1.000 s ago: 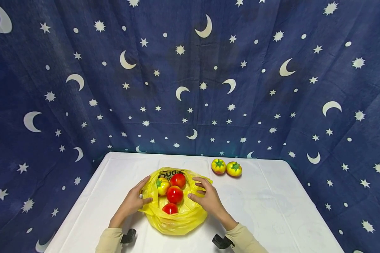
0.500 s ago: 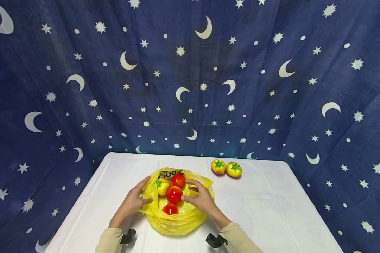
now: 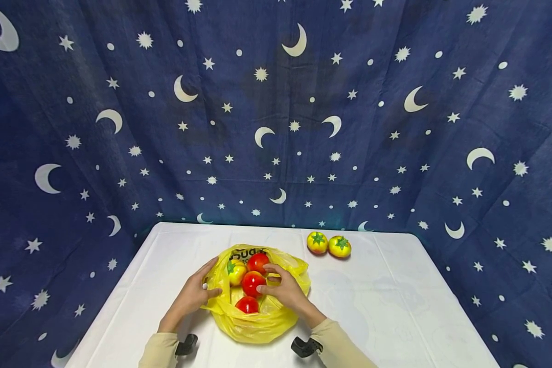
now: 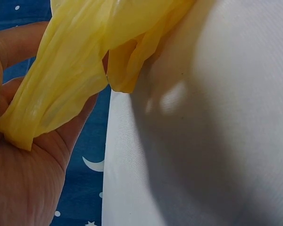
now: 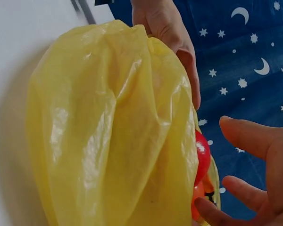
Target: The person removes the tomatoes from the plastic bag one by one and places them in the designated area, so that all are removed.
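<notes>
Gripping at 9 o'clock: left hand (image 3: 190, 294) is holding the rim of the bag (image 3: 253, 327) between thumb and fingers; hours are being read from the bag's centre, head view.
Reaching at 3 o'clock: right hand (image 3: 289, 290) is hanging over the bag's mouth, thumb and fingers spread and lightly bent; thumb tip is lying at the right edge of the middle red fruit (image 3: 251, 284). Touching or just short of it: cannot tell.
Bag: yellow, is sitting on the white table (image 3: 382, 306), its mouth gaping upward; black print (image 3: 245, 252) is showing inside near 12 o'clock.
Fruit in bag: middle one is lying about the centre; far red fruit (image 3: 257, 261) is lying at 12, yellow fruit (image 3: 236, 275) at 10, near red fruit (image 3: 247, 304) at 7, partly hidden by the rim.
Loose pair (image 3: 317, 243): yellow, green-leaved, is resting on the table at 2 o'clock, outside the bag, side by side.
Curtain (image 3: 221, 138): dark blue with pale moons and stars, is hanging beyond the table at 12.
</notes>
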A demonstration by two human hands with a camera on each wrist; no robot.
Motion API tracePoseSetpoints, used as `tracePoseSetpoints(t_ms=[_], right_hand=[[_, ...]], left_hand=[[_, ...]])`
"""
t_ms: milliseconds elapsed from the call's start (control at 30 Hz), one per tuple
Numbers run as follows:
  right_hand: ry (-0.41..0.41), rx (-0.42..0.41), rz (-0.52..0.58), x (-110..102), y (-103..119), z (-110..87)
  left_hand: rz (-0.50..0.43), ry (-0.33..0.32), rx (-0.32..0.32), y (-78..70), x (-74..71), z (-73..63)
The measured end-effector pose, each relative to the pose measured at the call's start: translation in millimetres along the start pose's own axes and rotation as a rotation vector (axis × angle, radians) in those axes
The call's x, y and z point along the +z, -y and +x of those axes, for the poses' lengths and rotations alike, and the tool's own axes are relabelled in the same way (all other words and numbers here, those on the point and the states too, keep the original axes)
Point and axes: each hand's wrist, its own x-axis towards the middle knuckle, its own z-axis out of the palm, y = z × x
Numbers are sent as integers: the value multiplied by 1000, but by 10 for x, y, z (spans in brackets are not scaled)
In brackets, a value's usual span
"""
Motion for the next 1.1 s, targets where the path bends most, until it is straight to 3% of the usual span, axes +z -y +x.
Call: tracePoseSetpoints(t_ms=[300,733,1100], right_hand=[[6,44,27,87,-63,83],[10,67,-56,117,-147,152],[14,64,18,90,-156,137]], left_hand=[[3,0,-13,4,10,3],[-5,0,-2,-7,21,-6],[1,-1,3,2,19,0]])
